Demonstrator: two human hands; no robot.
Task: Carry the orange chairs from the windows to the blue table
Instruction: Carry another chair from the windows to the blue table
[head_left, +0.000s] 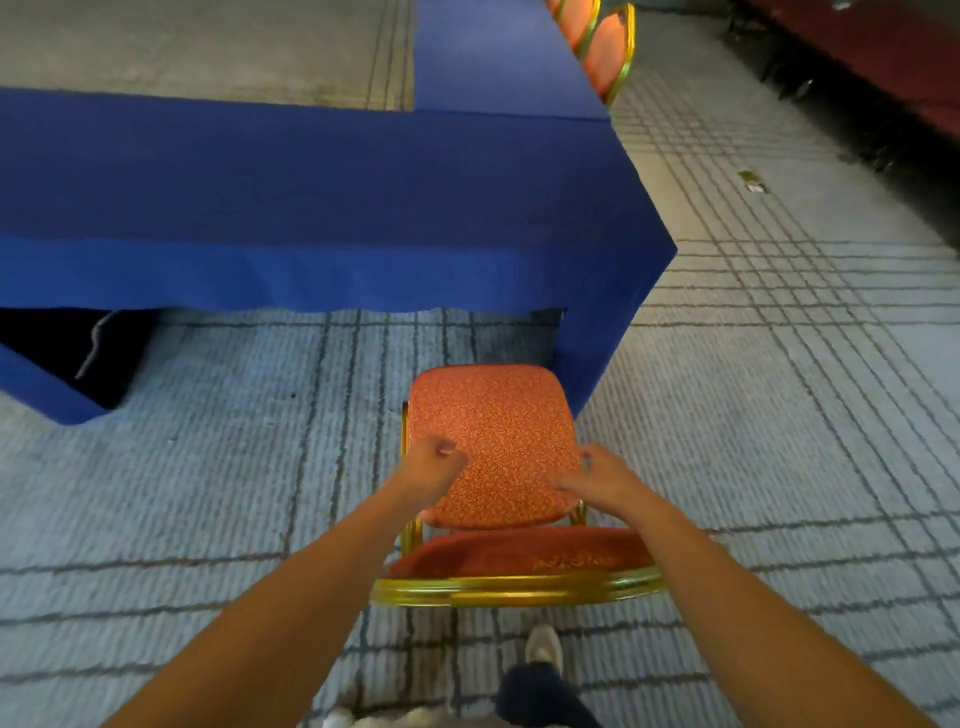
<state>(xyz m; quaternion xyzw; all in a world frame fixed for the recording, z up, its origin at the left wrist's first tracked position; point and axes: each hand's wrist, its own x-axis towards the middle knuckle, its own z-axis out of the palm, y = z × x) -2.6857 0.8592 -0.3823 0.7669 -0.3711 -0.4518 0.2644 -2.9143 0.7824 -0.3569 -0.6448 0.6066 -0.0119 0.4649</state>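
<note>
Blue table fills the upper left. At lower centre, a curled left hand and a loosely curled right hand flank the seat of an orange chair near the table's corner. Whether either hand clasps it cannot be told.

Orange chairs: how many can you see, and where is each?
3. One chair stands before the blue table; two chair backs show along its far right edge. More may be hidden.

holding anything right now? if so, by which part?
Cannot tell. The left hand and right hand are curled at the seat's side edges on the orange chair, but blur hides whether either grip closes on it.
</note>
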